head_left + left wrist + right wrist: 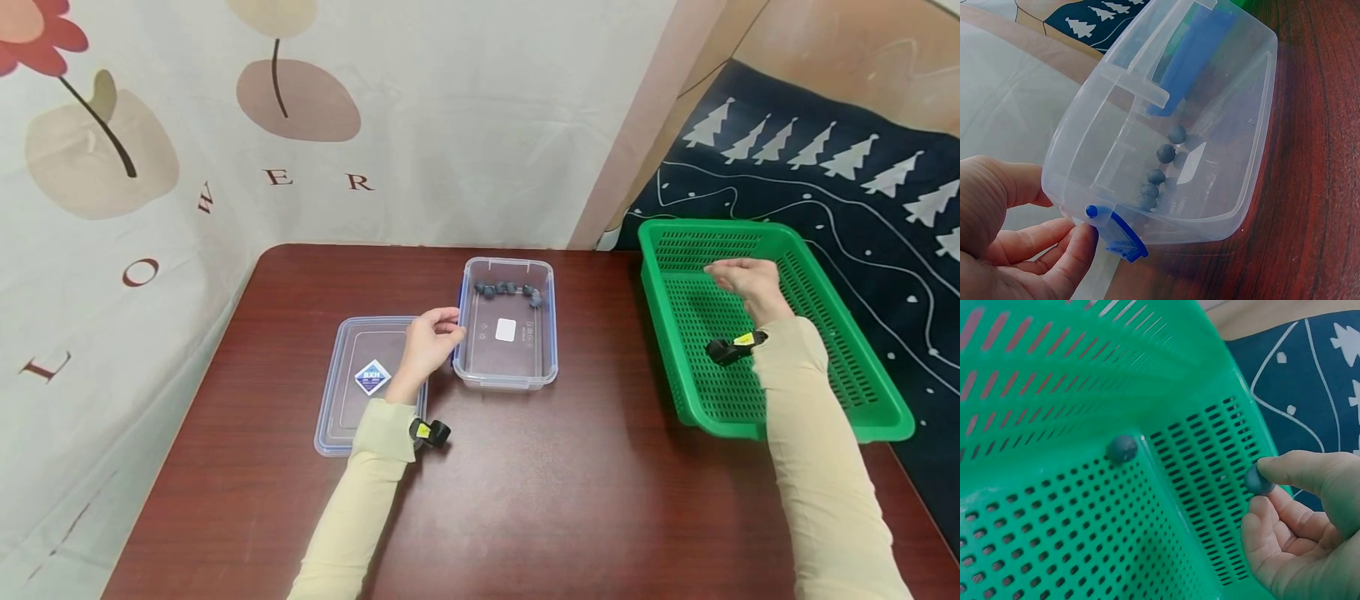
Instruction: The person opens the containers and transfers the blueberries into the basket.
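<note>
My right hand point(745, 279) is above the green basket point(663, 333), pinching a blueberry point(1259, 480) between thumb and fingertips. Another blueberry point(1123, 449) lies on the basket floor by a corner. At the left side of a clear plastic container point(506, 367), my left hand point(431, 340) holds its edge, with thumb on the wall and fingers by a blue latch point(1124, 236). Several blueberries point(1165, 153) sit inside the lidless container, mostly in a row toward its far end.
A clear lid point(341, 400) with a blue-and-white sticker lies left of the container, partly under my left forearm. The basket stands at the table's right side. Behind the brown table point(540, 483) hang a pale printed curtain point(465, 125) and a dark blue cloth with white trees.
</note>
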`<state>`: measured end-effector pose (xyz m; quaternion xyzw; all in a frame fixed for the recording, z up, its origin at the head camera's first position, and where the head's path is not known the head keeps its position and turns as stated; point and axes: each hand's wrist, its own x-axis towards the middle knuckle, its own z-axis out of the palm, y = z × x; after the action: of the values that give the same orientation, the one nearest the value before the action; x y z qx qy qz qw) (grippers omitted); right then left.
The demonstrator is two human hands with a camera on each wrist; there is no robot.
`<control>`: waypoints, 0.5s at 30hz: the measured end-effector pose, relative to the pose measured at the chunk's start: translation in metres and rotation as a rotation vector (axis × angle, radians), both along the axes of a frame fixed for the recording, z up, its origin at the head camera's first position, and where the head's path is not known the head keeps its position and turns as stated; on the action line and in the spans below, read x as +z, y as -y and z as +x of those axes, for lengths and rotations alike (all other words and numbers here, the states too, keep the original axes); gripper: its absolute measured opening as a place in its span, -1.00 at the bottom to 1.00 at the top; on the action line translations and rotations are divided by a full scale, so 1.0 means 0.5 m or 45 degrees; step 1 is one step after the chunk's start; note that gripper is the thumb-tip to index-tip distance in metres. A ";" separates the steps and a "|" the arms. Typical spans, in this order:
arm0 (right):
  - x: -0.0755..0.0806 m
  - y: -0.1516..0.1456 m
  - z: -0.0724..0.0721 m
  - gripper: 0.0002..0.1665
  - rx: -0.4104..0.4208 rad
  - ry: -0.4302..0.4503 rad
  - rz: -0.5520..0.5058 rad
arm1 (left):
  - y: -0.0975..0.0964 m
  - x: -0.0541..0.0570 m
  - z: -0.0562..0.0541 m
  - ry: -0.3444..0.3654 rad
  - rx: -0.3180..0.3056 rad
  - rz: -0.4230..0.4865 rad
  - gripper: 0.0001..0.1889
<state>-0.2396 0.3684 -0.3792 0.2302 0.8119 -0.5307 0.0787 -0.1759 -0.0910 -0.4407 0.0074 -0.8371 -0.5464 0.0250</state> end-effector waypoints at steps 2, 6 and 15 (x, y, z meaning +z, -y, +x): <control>-0.006 0.000 -0.002 -0.83 -0.017 0.028 0.023 | 0.000 -0.001 -0.001 -0.001 0.002 -0.007 -0.68; -0.010 0.003 -0.005 -0.84 -0.076 0.042 0.002 | 0.001 -0.003 -0.002 -0.010 0.000 -0.021 -0.68; 0.014 0.029 -0.008 -0.91 -0.065 -0.122 -0.080 | 0.003 -0.006 -0.003 -0.008 0.007 -0.014 -0.67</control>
<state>-0.2437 0.3539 -0.3724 0.2225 0.7915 -0.5682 0.0336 -0.1772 -0.0923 -0.4438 0.0077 -0.8400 -0.5418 0.0290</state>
